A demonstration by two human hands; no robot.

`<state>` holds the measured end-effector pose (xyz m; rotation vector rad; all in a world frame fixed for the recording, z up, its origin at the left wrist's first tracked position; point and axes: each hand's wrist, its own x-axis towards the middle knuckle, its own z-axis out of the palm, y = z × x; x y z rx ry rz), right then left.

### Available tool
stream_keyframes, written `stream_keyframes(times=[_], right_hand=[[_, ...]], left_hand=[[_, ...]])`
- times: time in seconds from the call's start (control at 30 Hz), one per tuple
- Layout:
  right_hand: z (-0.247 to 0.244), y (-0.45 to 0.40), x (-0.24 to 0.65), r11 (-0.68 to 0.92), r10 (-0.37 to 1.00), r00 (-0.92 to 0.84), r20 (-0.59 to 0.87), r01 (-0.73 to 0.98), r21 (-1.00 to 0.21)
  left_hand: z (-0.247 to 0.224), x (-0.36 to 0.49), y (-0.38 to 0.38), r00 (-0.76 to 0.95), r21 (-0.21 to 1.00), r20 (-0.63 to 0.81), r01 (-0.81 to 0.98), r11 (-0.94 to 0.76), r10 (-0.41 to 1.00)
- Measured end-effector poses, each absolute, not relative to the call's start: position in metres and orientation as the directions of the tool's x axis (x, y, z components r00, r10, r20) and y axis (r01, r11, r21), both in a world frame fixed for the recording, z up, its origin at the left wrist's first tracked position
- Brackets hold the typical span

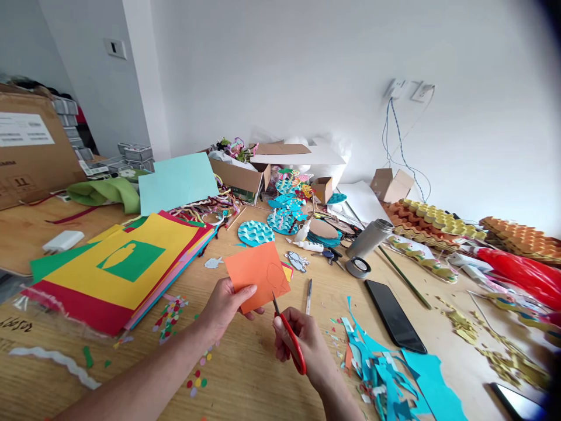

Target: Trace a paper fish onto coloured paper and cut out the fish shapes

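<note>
Between thumb and fingers, my left hand (228,301) holds a square of orange paper (252,270) above the table. A drawn outline, roughly fish-shaped, shows near the paper's right edge. Red-handled scissors (293,345) are gripped in my right hand (302,339), their blades pointing up at the lower right edge of the paper. Whether the blades have bitten into the paper is hard to make out. Below the paper's right side, a pen (309,296) lies on the table, and a grey paper cut-out (297,261) rests just beyond.
Coloured paper sheets (127,263) are stacked at the left. Blue paper scraps (381,368) and a black phone (394,316) lie at the right. Farther back stand a metal flask (370,237), a tape roll (358,267) and turquoise wavy discs (255,233). Egg cartons (421,222) line the wall.
</note>
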<state>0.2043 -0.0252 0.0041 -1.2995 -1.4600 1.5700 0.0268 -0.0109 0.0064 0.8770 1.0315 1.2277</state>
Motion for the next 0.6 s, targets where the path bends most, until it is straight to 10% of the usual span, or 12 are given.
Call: stream_keyframes(times=[0.6], right_hand=[[0.0072,-0.0253,0.2056,-0.180,0.918,-0.320,-0.235,0.193,-0.965]], left_hand=[[0.0087,0.0263,-0.0122,0.089,0.945,-0.140,-0.286,0.160,0.986]])
